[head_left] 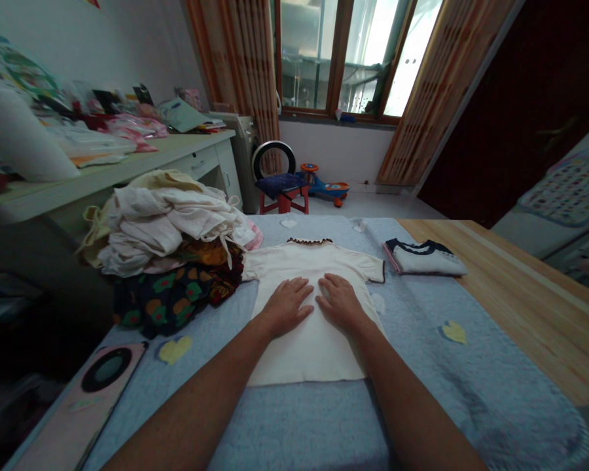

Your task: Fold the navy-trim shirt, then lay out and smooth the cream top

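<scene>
A white short-sleeved shirt (pixel 304 356) lies spread flat on a blue cloth (pixel 417 392), its brown-trimmed collar pointing away from me. My left hand (pixel 288 306) rests palm down on the shirt's middle, fingers stretched out. Beside it, a small gap apart, my right hand (pixel 339 301) also lies flat on the fabric with its fingers extended. Neither hand grips anything. The left sleeve end touches a heap of clothes (pixel 177 216), while the right sleeve with its dark edge lies free on the cloth.
Folded clothes (pixel 425 256) sit at the right, near the bare wooden tabletop (pixel 510 288). A pink phone-like object (pixel 83 405) lies at the front left. Beyond the table stand a red stool (pixel 285 201) and a blue ride-on toy (pixel 328 188). A cluttered desk (pixel 177 160) flanks the left side.
</scene>
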`<control>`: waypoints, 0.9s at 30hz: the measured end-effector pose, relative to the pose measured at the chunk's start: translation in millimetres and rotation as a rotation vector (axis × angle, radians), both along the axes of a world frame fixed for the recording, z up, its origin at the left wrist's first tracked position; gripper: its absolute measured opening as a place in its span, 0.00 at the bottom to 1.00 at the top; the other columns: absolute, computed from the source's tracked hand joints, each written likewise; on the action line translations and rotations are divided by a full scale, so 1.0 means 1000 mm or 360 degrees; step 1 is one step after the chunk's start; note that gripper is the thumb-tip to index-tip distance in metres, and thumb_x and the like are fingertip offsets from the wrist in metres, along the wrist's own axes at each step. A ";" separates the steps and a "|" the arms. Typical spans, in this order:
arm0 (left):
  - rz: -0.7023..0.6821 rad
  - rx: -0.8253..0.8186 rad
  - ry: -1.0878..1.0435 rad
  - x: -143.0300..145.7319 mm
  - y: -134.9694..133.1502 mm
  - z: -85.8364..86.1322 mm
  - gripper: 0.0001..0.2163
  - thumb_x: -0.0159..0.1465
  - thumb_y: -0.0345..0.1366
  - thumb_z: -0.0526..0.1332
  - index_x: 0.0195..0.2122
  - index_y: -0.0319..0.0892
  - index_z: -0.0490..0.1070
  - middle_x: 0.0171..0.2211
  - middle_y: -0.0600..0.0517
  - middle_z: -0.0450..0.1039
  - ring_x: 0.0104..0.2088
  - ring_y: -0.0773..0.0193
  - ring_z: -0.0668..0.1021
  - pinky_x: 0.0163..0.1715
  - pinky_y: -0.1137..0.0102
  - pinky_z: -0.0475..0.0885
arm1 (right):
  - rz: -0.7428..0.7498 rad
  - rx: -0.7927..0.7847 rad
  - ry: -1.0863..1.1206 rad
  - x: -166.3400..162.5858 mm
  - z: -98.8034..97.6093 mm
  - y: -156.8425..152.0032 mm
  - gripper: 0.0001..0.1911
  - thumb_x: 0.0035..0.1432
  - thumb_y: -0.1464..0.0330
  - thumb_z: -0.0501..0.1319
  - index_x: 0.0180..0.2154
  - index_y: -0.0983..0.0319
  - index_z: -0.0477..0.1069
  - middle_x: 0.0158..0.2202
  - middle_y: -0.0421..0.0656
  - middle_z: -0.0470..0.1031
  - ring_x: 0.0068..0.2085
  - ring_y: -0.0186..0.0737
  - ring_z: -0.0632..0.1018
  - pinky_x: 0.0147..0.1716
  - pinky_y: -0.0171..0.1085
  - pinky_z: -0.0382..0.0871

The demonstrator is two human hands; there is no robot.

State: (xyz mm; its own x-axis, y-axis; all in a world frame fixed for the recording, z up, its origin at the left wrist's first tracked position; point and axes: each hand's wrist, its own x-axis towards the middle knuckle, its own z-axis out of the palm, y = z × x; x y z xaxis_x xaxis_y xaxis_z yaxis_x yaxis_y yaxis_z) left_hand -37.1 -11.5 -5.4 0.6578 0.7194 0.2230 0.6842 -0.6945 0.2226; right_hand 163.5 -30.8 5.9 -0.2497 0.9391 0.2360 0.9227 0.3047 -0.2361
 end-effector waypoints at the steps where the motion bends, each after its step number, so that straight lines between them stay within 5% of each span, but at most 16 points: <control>1: 0.0005 0.0001 0.0006 0.000 0.000 0.000 0.22 0.68 0.45 0.55 0.61 0.46 0.63 0.65 0.46 0.61 0.65 0.54 0.62 0.65 0.55 0.54 | -0.0004 -0.0020 -0.0027 -0.001 0.001 -0.001 0.22 0.61 0.62 0.58 0.55 0.63 0.69 0.61 0.53 0.66 0.61 0.49 0.66 0.62 0.46 0.54; 14: 0.0014 -0.0014 -0.0030 0.000 0.002 -0.003 0.21 0.70 0.47 0.52 0.61 0.45 0.64 0.65 0.46 0.61 0.65 0.55 0.62 0.64 0.55 0.54 | -0.0066 -0.0384 -0.0169 -0.002 0.006 -0.004 0.37 0.62 0.50 0.54 0.66 0.60 0.55 0.70 0.50 0.49 0.69 0.54 0.51 0.65 0.54 0.40; 27: 0.0005 -0.0137 -0.0091 -0.003 0.003 0.002 0.21 0.69 0.45 0.54 0.61 0.46 0.64 0.65 0.47 0.61 0.66 0.57 0.61 0.65 0.56 0.53 | 0.0026 -0.0452 -0.0120 0.003 0.007 -0.003 0.41 0.60 0.45 0.54 0.67 0.61 0.53 0.71 0.53 0.46 0.70 0.55 0.48 0.65 0.56 0.38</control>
State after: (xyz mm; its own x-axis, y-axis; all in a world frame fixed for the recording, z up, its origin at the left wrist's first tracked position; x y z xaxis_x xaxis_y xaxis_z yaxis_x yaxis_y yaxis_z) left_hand -40.2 -8.6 -3.1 0.6436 0.7395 0.1973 0.6707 -0.6691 0.3202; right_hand 166.7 -34.1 12.8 -0.2723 0.9606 -0.0556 0.9364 0.2512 -0.2452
